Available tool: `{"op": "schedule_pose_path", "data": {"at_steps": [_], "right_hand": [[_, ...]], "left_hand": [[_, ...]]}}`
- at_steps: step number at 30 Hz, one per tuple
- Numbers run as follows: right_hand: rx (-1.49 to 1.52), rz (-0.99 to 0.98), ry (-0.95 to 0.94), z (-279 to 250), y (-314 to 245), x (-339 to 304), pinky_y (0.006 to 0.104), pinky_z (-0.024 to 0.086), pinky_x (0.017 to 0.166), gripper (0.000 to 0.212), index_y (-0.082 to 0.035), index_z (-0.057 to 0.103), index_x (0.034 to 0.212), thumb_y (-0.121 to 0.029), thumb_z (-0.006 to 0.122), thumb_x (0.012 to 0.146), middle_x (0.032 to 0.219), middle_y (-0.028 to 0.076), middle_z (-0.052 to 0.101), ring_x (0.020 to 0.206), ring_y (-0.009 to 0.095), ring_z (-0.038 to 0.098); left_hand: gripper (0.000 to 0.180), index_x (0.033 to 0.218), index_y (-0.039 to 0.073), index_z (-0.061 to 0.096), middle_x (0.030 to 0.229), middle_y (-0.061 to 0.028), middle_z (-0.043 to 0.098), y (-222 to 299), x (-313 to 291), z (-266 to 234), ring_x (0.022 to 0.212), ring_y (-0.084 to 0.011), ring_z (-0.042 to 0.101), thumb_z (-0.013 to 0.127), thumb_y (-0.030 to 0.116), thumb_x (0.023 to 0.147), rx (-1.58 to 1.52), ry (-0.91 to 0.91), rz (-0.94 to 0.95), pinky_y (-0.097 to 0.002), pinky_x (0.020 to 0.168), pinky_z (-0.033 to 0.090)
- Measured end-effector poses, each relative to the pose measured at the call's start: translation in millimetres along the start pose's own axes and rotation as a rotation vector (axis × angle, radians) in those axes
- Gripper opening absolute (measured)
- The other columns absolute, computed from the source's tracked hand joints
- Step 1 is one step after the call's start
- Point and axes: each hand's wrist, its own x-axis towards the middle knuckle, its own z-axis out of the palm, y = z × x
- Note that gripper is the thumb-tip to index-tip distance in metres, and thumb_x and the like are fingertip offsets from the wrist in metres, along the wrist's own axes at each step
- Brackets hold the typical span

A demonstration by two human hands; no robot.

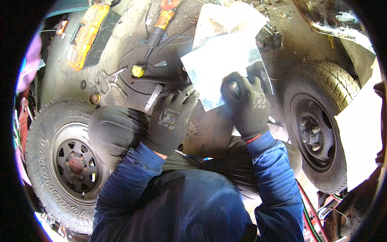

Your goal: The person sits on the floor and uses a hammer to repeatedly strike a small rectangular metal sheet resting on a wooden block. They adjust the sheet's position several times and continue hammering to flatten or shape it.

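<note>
A bright, shiny sheet point(217, 54), seemingly metal, lies on the floor ahead of my knees, its surface partly washed out by glare. My left hand point(171, 117), in a dark knitted glove, has bent fingers at the sheet's left edge; the fingertips' hold is partly hidden. Over the sheet's lower right part is my right hand point(250, 105), also gloved. Its fingers wrap round a dark tool with a rounded end point(234, 86), whose kind I cannot make out. A dark steel bar point(157, 79) and a flat metal strip point(153, 97) lie beside my left hand.
Wheels with tyres stand at left point(52, 181) and right point(292, 109). An orange angle grinder point(160, 24) with its cord, an orange and black toolbox point(89, 38), a yellow object point(138, 71) and a metal clamp-like part point(108, 84) lie on the floor. Red and green hoses point(309, 213) run at lower right.
</note>
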Motion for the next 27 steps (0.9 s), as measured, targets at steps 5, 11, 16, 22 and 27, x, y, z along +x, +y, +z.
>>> {"op": "schedule_pose_path", "data": {"at_steps": [5, 11, 16, 22, 27], "right_hand": [[0.002, -0.057, 0.008, 3.5, 2.6, 2.0, 0.0489, 0.061, 0.07, 0.025, -0.023, 0.074, 0.113, -0.028, 0.085, 0.091, 0.103, 0.015, 0.071, 0.087, 0.037, 0.075], [0.018, -0.031, -0.02, 2.9, 3.1, 0.8, 0.0489, 0.061, 0.073, 0.026, -0.021, 0.073, 0.113, -0.028, 0.086, 0.09, 0.104, 0.015, 0.07, 0.09, 0.037, 0.074], [0.026, -0.027, -0.033, 3.2, 2.9, 1.5, 0.0487, 0.061, 0.074, 0.027, -0.02, 0.073, 0.114, -0.026, 0.085, 0.09, 0.105, 0.015, 0.069, 0.091, 0.037, 0.074], [0.007, -0.01, -0.03, 2.7, 2.1, 0.8, 0.0488, 0.06, 0.074, 0.028, -0.02, 0.073, 0.114, -0.028, 0.085, 0.09, 0.104, 0.015, 0.069, 0.09, 0.037, 0.074], [0.041, -0.014, -0.027, 2.2, 2.1, 0.7, 0.0495, 0.061, 0.073, 0.03, -0.022, 0.073, 0.115, -0.029, 0.087, 0.089, 0.105, 0.016, 0.069, 0.089, 0.038, 0.074]], "left_hand": [[0.052, 0.152, 0.009, 0.065, 0.154, -0.0085, 0.063, 0.3, -0.2, 0.0, 0.127, -0.0299, 0.065, 0.065, 0.013, 0.1, 0.01, 0.004, 0.006, -0.0443, 0.108, 0.053], [0.053, 0.152, 0.009, 0.064, 0.154, -0.0083, 0.064, 1.0, -0.2, -0.4, 0.127, -0.0299, 0.065, 0.065, 0.013, 0.1, 0.025, -0.023, -0.008, -0.0438, 0.107, 0.053], [0.053, 0.153, 0.01, 0.064, 0.154, -0.0083, 0.064, 0.7, -0.6, -1.6, 0.127, -0.03, 0.064, 0.065, 0.013, 0.1, 0.028, 0.01, 0.012, -0.0444, 0.107, 0.053], [0.052, 0.151, 0.009, 0.066, 0.154, -0.0091, 0.064, 0.7, 0.7, -2.5, 0.128, -0.0313, 0.065, 0.065, 0.011, 0.099, 0.0, -0.003, -0.001, -0.045, 0.109, 0.052], [0.051, 0.15, 0.009, 0.066, 0.153, -0.0094, 0.065, 0.9, 0.8, -1.9, 0.128, -0.032, 0.065, 0.065, 0.011, 0.1, -0.022, 0.004, -0.01, -0.0456, 0.109, 0.053]]}}
